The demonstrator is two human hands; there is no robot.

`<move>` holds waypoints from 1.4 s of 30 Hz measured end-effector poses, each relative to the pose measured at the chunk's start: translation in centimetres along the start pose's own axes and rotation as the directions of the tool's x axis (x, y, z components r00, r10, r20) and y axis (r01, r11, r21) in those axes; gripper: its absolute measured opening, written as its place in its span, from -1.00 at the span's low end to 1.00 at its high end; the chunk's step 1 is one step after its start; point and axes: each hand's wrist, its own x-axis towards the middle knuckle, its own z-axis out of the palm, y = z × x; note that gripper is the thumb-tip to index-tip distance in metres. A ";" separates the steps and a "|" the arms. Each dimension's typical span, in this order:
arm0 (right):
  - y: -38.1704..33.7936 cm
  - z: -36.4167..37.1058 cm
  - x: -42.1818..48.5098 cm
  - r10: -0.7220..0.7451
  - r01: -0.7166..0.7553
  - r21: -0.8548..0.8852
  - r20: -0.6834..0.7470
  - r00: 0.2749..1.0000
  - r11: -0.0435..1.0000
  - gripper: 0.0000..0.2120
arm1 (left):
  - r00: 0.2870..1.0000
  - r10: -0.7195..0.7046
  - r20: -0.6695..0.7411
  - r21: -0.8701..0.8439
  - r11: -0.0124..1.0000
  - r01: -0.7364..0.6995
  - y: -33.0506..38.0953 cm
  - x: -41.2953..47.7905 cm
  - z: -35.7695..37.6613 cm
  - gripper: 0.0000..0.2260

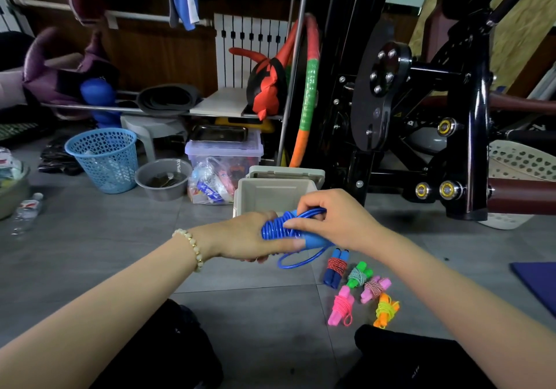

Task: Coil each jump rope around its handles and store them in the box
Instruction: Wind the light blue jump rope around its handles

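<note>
The grey tiled floor [255, 313] fills the lower frame, matt with thin seams. At two o'clock a glossy black exercise machine [391, 94] is cut off by the top and right edges.

At twelve o'clock from the hands stands the beige plastic box [270, 193], open, its lid tipped up behind. Its front wall is hidden by the hands.

The left hand [243, 235] grips the blue jump rope [278, 227], and its palm covers most of the handles. The right hand [334, 220] pinches a loop of the smooth, shiny cord, and another loop hangs loose beneath.

At five o'clock from the hands five wound ropes lie close together on the floor: navy handles [335, 268], green [358, 274], pale pink [376, 289], bright pink [341, 306] and orange [386, 310].
</note>
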 end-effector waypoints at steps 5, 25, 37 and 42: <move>-0.3 -0.2 0.2 -0.131 0.142 -0.132 0.084 0.988 0.981 -0.53 | 0.996 0.070 0.061 0.140 0.987 -0.078 0.2 -0.2 0.1 -0.76; 2.9 2.8 -1.4 0.306 -0.283 0.484 0.032 0.951 0.828 -0.45 | 0.974 -0.225 0.006 -0.672 0.721 0.171 -2.5 1.0 2.7 -0.48; 1.8 4.5 -2.4 0.068 -0.353 0.790 0.371 0.926 0.501 -0.10 | 0.946 0.025 0.324 -0.716 0.659 0.228 0.0 0.0 2.3 -0.47; 1.1 4.8 -2.5 0.039 -0.302 0.788 0.334 0.942 0.536 -0.29 | 0.924 0.042 0.380 -0.713 0.650 0.263 0.0 -0.3 1.8 -0.45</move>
